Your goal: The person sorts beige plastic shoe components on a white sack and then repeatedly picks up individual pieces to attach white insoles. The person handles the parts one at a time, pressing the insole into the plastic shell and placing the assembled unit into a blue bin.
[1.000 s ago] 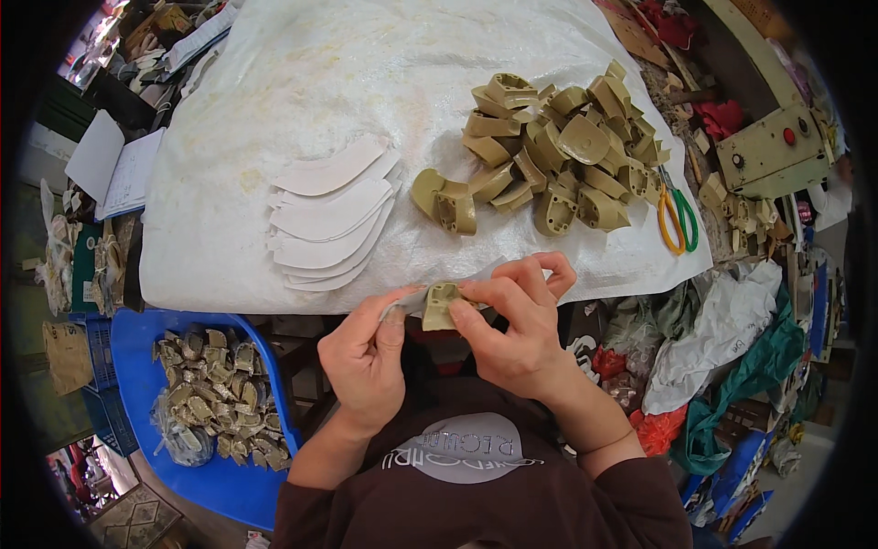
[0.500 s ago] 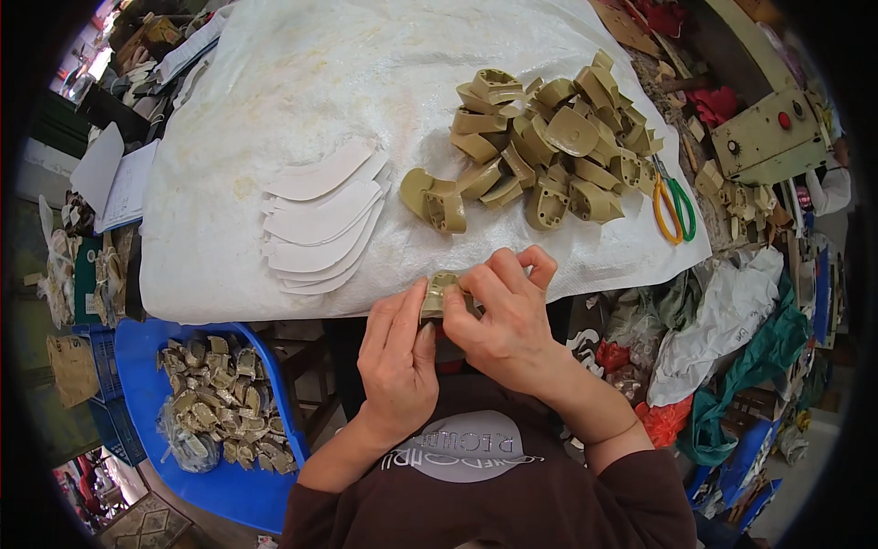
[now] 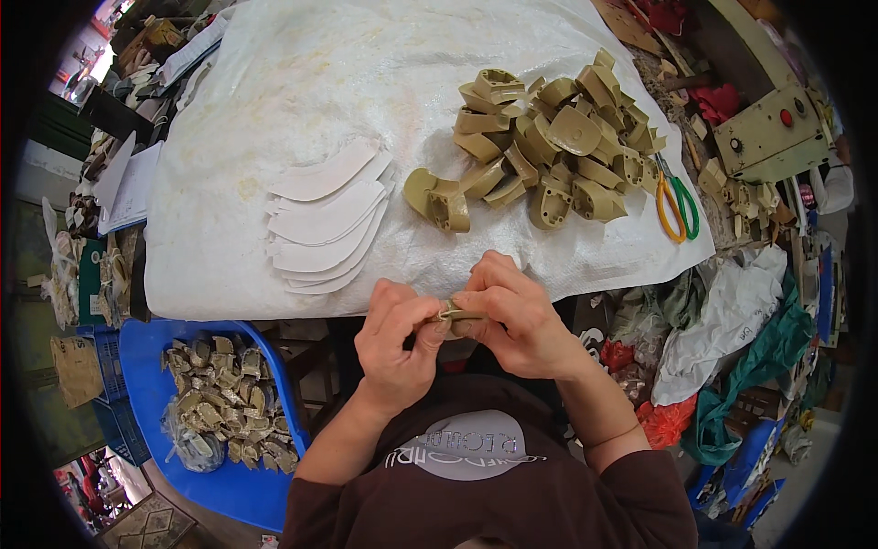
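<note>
The white-covered tabletop (image 3: 274, 96) fills the view, its cover (image 3: 215, 252) creased and faintly stained, probably there to spare the work from scratches. Down below, by the front left corner, sits a blue tub (image 3: 238, 501), stocked with shiny pieces (image 3: 219, 407) and set within easy reach of that side. Off to the right, the room crowds in: a white sack (image 3: 713, 334) slumped among other bags, a green control box (image 3: 773, 137) above.

Back up top, the olive pile (image 3: 558, 137) sits right of centre, and the curved white sheets (image 3: 325, 220) fan out on the left, overlapping, perhaps so each edge can be picked up singly. Scissors (image 3: 660, 203) lie handy beside the pile.

And here, at the front edge over the lap, is the olive piece (image 3: 464, 316)! The left hand (image 3: 398, 337) pinches one end, the right hand (image 3: 519, 322) the other, each grip narrow, seemingly for fine control; fingers hide most of it.
</note>
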The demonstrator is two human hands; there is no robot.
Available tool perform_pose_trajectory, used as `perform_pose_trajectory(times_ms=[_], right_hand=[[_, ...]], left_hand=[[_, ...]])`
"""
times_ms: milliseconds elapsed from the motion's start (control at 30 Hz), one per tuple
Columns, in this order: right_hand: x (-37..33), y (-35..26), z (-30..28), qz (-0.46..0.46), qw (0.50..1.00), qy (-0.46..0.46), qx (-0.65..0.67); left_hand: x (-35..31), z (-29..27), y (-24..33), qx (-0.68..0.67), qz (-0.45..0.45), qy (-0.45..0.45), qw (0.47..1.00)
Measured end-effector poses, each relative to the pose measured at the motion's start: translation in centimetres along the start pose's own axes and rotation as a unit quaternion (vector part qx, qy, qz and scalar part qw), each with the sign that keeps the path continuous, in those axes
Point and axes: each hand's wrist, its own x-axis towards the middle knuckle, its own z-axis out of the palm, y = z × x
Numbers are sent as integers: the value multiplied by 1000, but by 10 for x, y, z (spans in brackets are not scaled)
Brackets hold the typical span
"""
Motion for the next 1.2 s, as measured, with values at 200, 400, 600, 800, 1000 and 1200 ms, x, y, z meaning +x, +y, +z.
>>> perform_pose_trajectory(times_ms=[200,400,600,800,1000,1200], right_hand=[[-1,1,1,-44,999,-17,-21],[1,0,3,-108,983,40,-142],[-11,-9,5,-23,996,73,-53],[-40,0,32,243,843,159,452],[-43,-13,25,234,817,206,485],[-41,-21,28,242,858,196,409]], left_hand=[[2,-2,-3,-11,57,-17,998],[3,-15,2,100,111,18,989],[-2,-29,-2,32,66,56,996],[1,-13,19,-75,79,24,994],[-4,-11,13,9,127,-51,991],[0,-4,23,200,173,-77,961]])
